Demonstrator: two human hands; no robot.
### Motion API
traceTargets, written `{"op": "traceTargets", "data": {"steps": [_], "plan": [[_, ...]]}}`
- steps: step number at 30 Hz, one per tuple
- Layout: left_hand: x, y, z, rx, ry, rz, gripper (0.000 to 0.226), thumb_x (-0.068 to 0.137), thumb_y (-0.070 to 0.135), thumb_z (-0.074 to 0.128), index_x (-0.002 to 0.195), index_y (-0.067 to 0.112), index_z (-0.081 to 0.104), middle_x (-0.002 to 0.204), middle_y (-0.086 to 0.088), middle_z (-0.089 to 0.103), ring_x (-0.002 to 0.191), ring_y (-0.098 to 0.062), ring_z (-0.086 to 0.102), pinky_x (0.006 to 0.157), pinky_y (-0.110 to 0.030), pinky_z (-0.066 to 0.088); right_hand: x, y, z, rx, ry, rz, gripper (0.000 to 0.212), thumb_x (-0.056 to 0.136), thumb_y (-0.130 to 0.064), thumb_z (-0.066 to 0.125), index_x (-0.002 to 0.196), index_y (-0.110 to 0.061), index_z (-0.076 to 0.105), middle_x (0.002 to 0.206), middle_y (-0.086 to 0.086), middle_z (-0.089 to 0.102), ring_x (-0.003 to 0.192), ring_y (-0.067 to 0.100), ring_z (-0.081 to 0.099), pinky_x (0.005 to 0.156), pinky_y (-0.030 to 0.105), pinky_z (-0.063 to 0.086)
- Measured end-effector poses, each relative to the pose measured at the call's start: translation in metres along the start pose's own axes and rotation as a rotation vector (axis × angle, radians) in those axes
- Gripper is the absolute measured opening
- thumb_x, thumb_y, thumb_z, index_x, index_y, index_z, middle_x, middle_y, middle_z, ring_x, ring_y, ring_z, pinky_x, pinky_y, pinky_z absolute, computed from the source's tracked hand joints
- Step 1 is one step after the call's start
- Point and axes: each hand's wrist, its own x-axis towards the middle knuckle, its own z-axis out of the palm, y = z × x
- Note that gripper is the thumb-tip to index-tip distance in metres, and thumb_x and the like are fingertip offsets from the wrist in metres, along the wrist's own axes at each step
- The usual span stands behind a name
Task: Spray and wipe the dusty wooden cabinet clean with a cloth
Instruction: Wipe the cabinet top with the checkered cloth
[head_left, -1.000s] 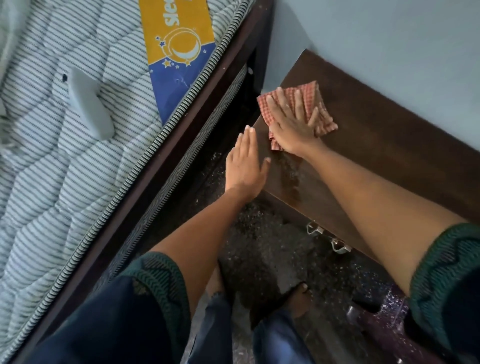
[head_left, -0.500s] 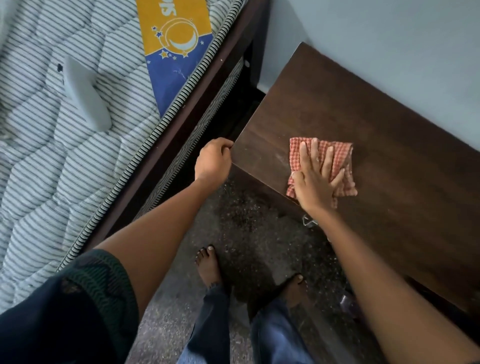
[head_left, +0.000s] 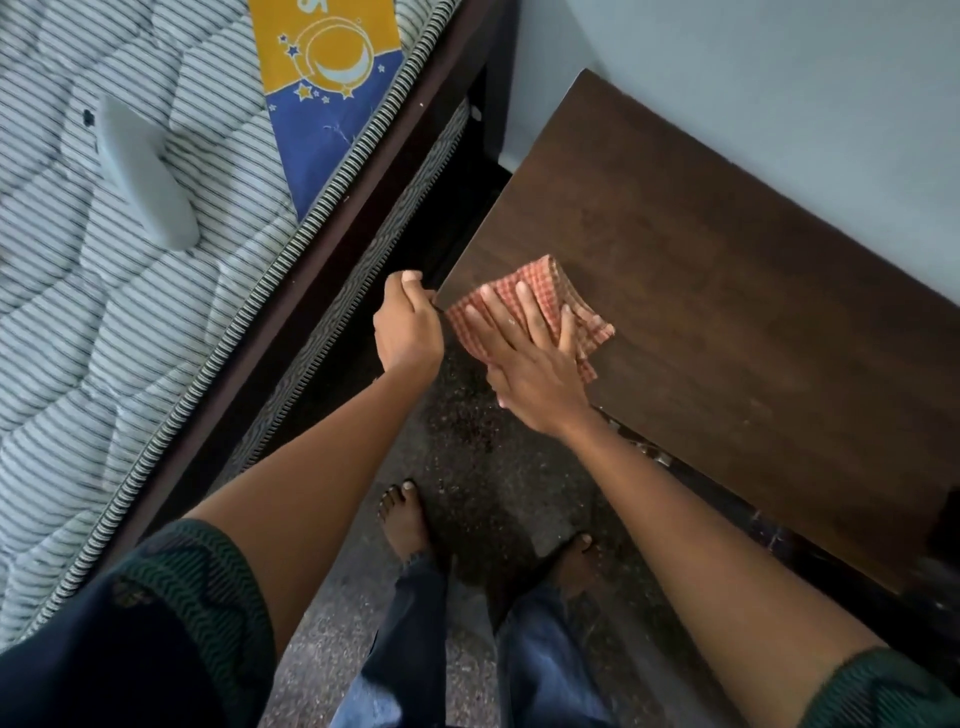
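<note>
Right hand (head_left: 535, 374) flat on the checked cloth (head_left: 545, 283), fingers spread, grip apart, pressing it onto the wooden cabinet (head_left: 727, 312) right at the top's front-left corner. Left hand (head_left: 408, 327) just beside it, grip curled tight round that corner's edge. Over on the striped mattress (head_left: 104, 338), a pale bottle (head_left: 145, 176) lies on its side, well apart from the cabinet.

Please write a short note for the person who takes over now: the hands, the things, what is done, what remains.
Left hand grips the near left corner of the cabinet.
Right hand presses flat on the cloth, at that same corner of the top.
A pale bottle lies on the mattress.
Done: wiping is under way.
To do: the top's right part, which looks smudged.
</note>
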Motion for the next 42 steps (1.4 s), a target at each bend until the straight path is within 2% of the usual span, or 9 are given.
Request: {"op": "traceTargets", "data": {"steps": [6,11,16,21,25,27,32,38,42], "plan": [[0.000,-0.006,0.003,-0.173,0.080,-0.075,0.031,0.100,0.023,0.026,0.096,0.018,0.056,0.092,-0.001,0.068,0.089,-0.019,0.064,0.088,-0.044,0.051,-0.073,0.047,0.019,-0.215,0.049,0.119,0.066,0.086,-0.030,0.040,0.149,-0.028,0.020,0.158,-0.003,0.019,0.145,0.029,0.015,0.108,0.064,0.018],[0.007,-0.006,-0.005,-0.263,0.066,-0.095,0.030,0.099,0.016,0.024,0.094,0.015,0.054,0.077,-0.002,0.069,0.079,-0.017,0.068,0.087,-0.040,0.053,-0.064,0.040,0.020,-0.313,0.075,0.148,0.067,0.091,-0.025,0.055,0.148,-0.028,0.022,0.156,-0.003,0.024,0.143,0.031,0.023,0.106,0.065,0.024],[0.009,-0.010,-0.012,-0.267,0.034,-0.092,0.031,0.097,0.018,0.026,0.088,0.020,0.056,0.082,-0.003,0.068,0.085,-0.021,0.066,0.089,-0.043,0.052,0.017,-0.008,0.004,-0.188,0.091,-0.021,0.069,0.092,-0.017,0.054,0.149,-0.032,0.019,0.158,-0.008,0.016,0.146,0.028,0.010,0.108,0.068,0.012],[0.005,-0.012,-0.019,-0.135,0.123,-0.065,0.039,0.102,0.024,0.027,0.126,0.012,0.054,0.119,-0.002,0.060,0.108,-0.015,0.056,0.097,-0.029,0.043,0.068,-0.051,-0.008,-0.137,0.053,-0.006,0.068,0.095,-0.012,0.039,0.151,-0.029,0.004,0.160,-0.010,-0.001,0.147,0.022,-0.005,0.112,0.061,-0.002],[0.002,-0.012,-0.022,0.003,0.116,-0.007,0.038,0.102,0.025,0.026,0.125,0.013,0.054,0.118,-0.002,0.062,0.107,-0.015,0.055,0.088,-0.025,0.039,0.051,-0.038,-0.003,-0.110,0.099,-0.054,0.073,0.090,-0.002,0.043,0.151,-0.022,0.010,0.160,-0.004,0.006,0.147,0.023,0.002,0.114,0.056,-0.001],[-0.002,-0.010,-0.019,0.109,0.116,0.072,0.037,0.102,0.025,0.026,0.125,0.013,0.053,0.122,-0.003,0.060,0.111,-0.017,0.053,0.088,-0.025,0.036,0.032,-0.022,0.001,-0.072,0.142,-0.081,0.071,0.088,0.002,0.040,0.151,-0.020,0.017,0.159,-0.002,0.014,0.147,0.023,0.009,0.114,0.055,0.004],[-0.022,0.000,0.005,0.508,0.150,0.351,0.040,0.100,0.026,0.028,0.133,0.016,0.048,0.139,-0.003,0.047,0.129,-0.021,0.040,0.111,-0.040,0.018,-0.061,0.046,0.022,-0.217,0.244,-0.040,0.065,0.088,0.000,0.043,0.148,-0.019,0.028,0.156,-0.001,0.025,0.145,0.023,0.019,0.113,0.054,0.021],[-0.054,0.002,0.043,0.793,-0.103,0.759,0.042,0.098,0.025,0.036,0.139,0.015,0.041,0.147,-0.007,0.037,0.139,-0.026,0.027,0.113,-0.048,0.002,-0.211,0.152,0.044,-0.362,0.215,0.135,0.062,0.086,-0.008,0.051,0.144,-0.017,0.030,0.154,0.003,0.024,0.145,0.025,0.016,0.111,0.055,0.022],[-0.079,-0.002,0.075,0.994,-0.323,1.126,0.043,0.092,0.026,0.036,0.133,0.015,0.048,0.139,-0.008,0.048,0.131,-0.027,0.035,0.110,-0.048,0.008,-0.300,0.212,0.055,-0.346,0.110,0.317,0.088,0.075,-0.013,0.074,0.145,-0.011,0.021,0.160,0.005,0.001,0.147,0.025,-0.006,0.109,0.061,0.017]]}}
